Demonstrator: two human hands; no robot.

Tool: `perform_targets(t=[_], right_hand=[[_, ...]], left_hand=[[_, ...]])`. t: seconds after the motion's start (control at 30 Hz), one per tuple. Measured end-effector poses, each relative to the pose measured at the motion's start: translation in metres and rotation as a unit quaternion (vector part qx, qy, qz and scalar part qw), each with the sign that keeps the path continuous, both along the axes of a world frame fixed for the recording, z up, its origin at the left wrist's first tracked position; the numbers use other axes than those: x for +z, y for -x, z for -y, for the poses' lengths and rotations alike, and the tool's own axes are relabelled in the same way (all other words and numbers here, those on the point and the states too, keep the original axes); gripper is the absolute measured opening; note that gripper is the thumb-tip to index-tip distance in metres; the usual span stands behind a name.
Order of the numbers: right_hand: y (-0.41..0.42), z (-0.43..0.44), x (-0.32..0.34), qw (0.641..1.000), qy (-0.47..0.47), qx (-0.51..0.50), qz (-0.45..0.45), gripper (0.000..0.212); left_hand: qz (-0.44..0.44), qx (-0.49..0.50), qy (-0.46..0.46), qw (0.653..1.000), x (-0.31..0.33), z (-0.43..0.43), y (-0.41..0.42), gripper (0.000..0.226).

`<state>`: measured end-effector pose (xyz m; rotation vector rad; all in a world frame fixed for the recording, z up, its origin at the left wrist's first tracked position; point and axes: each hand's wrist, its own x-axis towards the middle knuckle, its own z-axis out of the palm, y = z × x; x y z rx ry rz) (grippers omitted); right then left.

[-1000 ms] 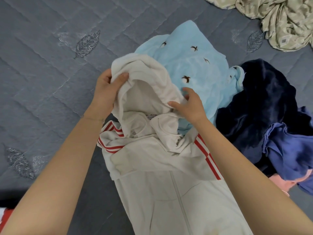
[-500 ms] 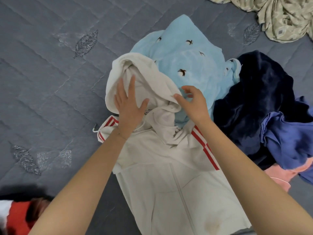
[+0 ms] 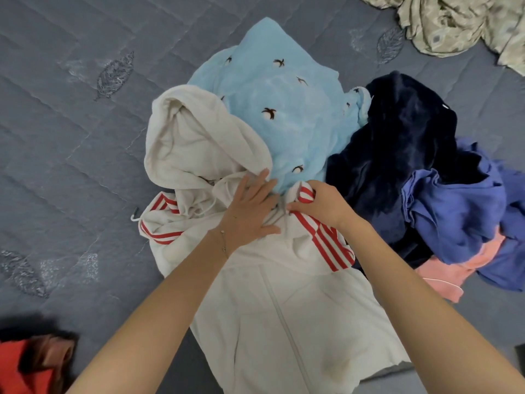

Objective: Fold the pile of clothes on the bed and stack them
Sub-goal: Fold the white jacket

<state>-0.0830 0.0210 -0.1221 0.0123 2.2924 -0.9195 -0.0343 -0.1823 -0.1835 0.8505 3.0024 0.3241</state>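
Note:
A cream zip-up hoodie with red-striped sleeves lies front-up on the grey quilted bed, its hood spread toward the upper left. My left hand presses flat on the collar area with fingers straight. My right hand pinches the red-striped sleeve at the right shoulder. Behind the hoodie lies the unfolded pile: a light blue fleece with small birds, a dark navy plush garment, a purple-blue garment and a pink one.
A beige patterned cloth is crumpled at the top right corner. A red and brown item sits at the bottom left. A small dark object shows at the right edge. Grey bedding stretches to the left.
My left hand left the hood and slid right and down onto the collar. My right hand dropped from the hood's edge and took hold of the striped sleeve.

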Motion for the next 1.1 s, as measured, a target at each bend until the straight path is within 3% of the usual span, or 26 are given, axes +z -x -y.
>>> perform_targets(t=[0.07, 0.23, 0.37, 0.47, 0.5, 0.57, 0.67, 0.77, 0.87, 1.0, 1.1], right_hand=[[0.001, -0.005, -0.003, 0.999, 0.02, -0.027, -0.035, 0.034], [0.008, -0.024, 0.003, 0.975, 0.007, -0.168, -0.143, 0.043], [0.016, -0.036, 0.003, 0.962, -0.017, -0.222, -0.161, 0.031], [0.022, -0.034, -0.005, 0.965, -0.025, -0.196, -0.172, 0.026], [0.024, -0.031, -0.007, 0.967, -0.022, -0.174, -0.185, 0.035], [0.027, -0.022, -0.012, 0.966, -0.036, -0.11, -0.229, 0.049], [0.03, -0.003, -0.018, 0.944, -0.082, -0.014, -0.318, 0.047], [0.032, 0.023, -0.019, 0.937, -0.09, 0.004, -0.337, 0.043], [0.036, 0.05, -0.017, 0.944, -0.03, -0.008, -0.328, 0.042], [0.045, 0.088, -0.009, 0.962, 0.005, -0.022, -0.273, 0.049], [0.054, 0.115, -0.006, 0.961, 0.024, -0.015, -0.276, 0.056]], left_hand=[[0.015, 0.014, 0.03, 0.999, -0.005, 0.003, -0.001, 0.057], [-0.001, 0.093, -0.049, 0.994, 0.012, -0.007, 0.018, 0.018], [-0.042, 0.181, -0.133, 0.974, 0.023, -0.023, 0.05, 0.029], [-0.064, 0.194, -0.122, 0.971, 0.011, -0.032, 0.063, 0.027], [-0.069, 0.2, -0.101, 0.972, 0.005, -0.033, 0.063, 0.027], [-0.06, 0.201, -0.075, 0.975, -0.004, -0.032, 0.062, 0.028], [-0.051, 0.189, -0.081, 0.977, -0.004, -0.022, 0.057, 0.035], [-0.065, 0.21, -0.127, 0.967, 0.006, -0.001, 0.054, 0.037], [-0.103, 0.241, -0.138, 0.955, 0.017, 0.036, 0.054, 0.037], [-0.101, 0.356, -0.162, 0.915, 0.028, 0.09, 0.058, 0.048], [-0.031, 0.451, -0.229, 0.862, 0.031, 0.125, 0.06, 0.062]])
